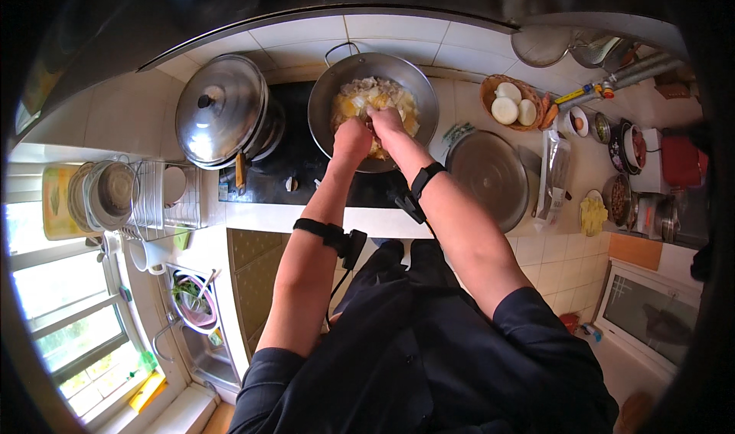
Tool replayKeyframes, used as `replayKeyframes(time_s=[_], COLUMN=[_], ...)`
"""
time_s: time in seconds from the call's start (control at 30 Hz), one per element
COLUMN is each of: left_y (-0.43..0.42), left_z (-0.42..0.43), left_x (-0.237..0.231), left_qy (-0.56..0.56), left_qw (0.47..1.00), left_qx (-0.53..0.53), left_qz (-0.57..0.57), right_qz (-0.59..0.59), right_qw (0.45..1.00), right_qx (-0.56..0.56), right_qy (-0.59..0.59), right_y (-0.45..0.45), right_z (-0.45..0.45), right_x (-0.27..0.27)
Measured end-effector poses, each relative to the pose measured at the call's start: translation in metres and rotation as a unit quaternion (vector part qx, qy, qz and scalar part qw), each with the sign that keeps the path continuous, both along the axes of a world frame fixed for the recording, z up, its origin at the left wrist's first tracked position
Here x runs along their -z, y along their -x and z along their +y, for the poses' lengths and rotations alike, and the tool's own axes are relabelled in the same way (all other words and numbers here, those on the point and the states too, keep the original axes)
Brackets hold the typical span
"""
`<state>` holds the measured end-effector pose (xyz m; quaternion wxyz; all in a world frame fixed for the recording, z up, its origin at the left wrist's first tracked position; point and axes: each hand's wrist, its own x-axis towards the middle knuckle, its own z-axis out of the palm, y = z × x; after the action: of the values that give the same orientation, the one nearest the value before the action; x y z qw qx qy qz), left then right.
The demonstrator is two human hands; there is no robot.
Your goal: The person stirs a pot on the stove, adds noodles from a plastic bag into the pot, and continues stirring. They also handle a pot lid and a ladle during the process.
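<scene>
My left hand (pixel 352 140) and my right hand (pixel 386 121) meet over a metal wok (pixel 425 98) on the black gas stove (pixel 296 141). Their fingers are bent inward and close together; whatever lies between them is hidden or too small to make out. Below, the wok holds food (pixel 376 92) that looks like pale meat pieces with yellow, egg-like patches. The hands cover part of this food. A large round metal lid (pixel 488 175) lies on the counter right of the wok.
A lidded metal pot (pixel 221 109) with a wooden handle stands on the left burner. On the right are a wicker basket (pixel 492 84) of peeled onions, a small bowl (pixel 576 122) with an egg, and a plastic packet (pixel 554 175). A dish rack (pixel 166 198) and sink (pixel 207 356) lie left.
</scene>
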<state>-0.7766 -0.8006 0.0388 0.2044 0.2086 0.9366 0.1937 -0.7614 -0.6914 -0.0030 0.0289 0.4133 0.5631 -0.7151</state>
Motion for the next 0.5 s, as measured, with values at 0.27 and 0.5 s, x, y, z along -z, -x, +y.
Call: replayKeyframes(time_s=[0.27,0.5], left_y=[0.023,-0.003], left_z=[-0.002,0.013], left_x=[0.017,-0.004], left_qy=[-0.063,-0.073], left_qw=[0.997,0.994], left_qx=[-0.05,-0.081], left_qz=[-0.005,-0.016], right_qz=[0.017,-0.014], right_qw=[0.985,0.999], right_qx=[-0.036,0.03], right_qy=[0.168,0.035], right_y=[-0.023,-0.009], right_z=[0.005,0.01], right_x=[-0.041,-0.034])
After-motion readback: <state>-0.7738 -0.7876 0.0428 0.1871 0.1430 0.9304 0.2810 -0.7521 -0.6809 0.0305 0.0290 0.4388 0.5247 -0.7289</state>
